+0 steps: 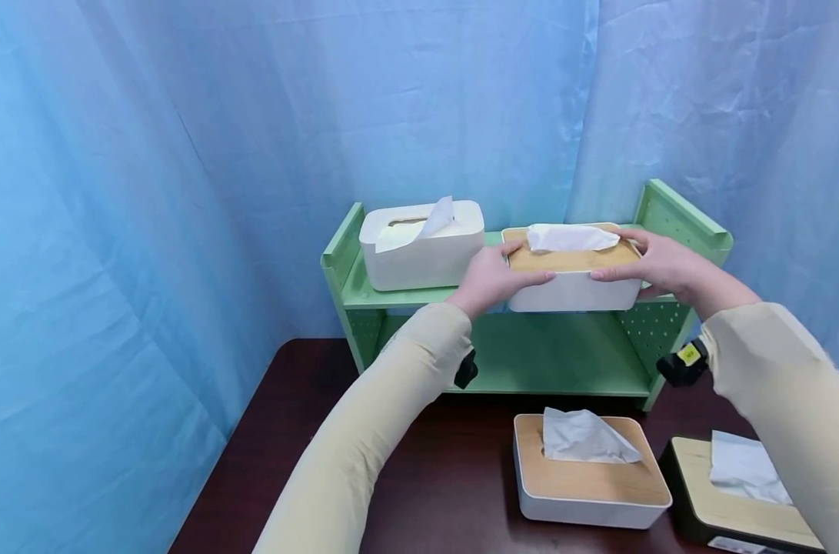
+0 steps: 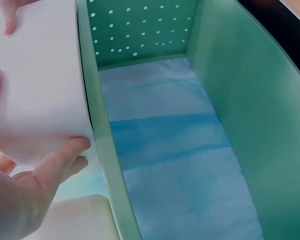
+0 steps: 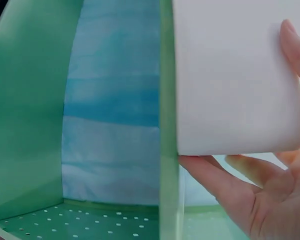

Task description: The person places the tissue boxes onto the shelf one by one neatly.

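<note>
A white tissue box with a wooden lid (image 1: 571, 291) is at the top shelf of the green rack (image 1: 564, 346), a tissue lying over its slot. My left hand (image 1: 491, 275) grips its left end, thumb along the front edge. On the opposite end, my right hand (image 1: 664, 265) holds it with the thumb at the front. In the left wrist view, fingers of the left hand (image 2: 27, 192) curl at the box's end beside the shelf edge. The right wrist view shows the right hand (image 3: 270, 192) with fingers against the other end. Left of it stands an all-white tissue box (image 1: 422, 261).
On the dark table (image 1: 454, 477) in front of the rack lies a lower wooden-topped tissue box (image 1: 592, 481). To its right is a black-sided tissue box (image 1: 744, 512), partly behind the right sleeve. A blue curtain (image 1: 253, 154) hangs behind. The rack has raised end panels (image 1: 689, 219).
</note>
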A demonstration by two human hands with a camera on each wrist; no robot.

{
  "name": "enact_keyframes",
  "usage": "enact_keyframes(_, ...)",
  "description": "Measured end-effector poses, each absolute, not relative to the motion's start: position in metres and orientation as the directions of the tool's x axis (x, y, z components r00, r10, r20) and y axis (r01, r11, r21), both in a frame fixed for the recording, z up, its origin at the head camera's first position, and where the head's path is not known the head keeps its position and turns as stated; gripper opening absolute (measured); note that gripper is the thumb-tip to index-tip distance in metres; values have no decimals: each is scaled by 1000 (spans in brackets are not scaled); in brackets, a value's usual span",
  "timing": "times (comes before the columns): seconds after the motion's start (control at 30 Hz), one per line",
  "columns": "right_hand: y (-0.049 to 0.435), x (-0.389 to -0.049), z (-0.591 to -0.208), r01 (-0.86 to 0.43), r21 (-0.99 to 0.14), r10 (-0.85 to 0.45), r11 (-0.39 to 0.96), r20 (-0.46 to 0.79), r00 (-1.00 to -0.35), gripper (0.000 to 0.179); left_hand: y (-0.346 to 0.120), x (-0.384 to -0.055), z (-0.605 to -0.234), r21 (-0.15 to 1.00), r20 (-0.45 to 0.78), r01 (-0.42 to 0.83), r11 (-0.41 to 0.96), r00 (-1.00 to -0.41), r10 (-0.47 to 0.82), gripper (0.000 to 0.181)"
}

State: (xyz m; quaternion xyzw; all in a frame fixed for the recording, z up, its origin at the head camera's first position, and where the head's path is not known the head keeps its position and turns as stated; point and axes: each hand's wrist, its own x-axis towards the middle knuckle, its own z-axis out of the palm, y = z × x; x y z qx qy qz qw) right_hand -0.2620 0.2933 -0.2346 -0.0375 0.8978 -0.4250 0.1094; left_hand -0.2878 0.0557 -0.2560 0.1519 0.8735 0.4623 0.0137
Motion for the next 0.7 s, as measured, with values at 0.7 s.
enact_keyframes(0.7,301,-292,-225,125,-776,-161,619,-280,-946,105,71,-304,-246,914,8,91,396,-979,205,72)
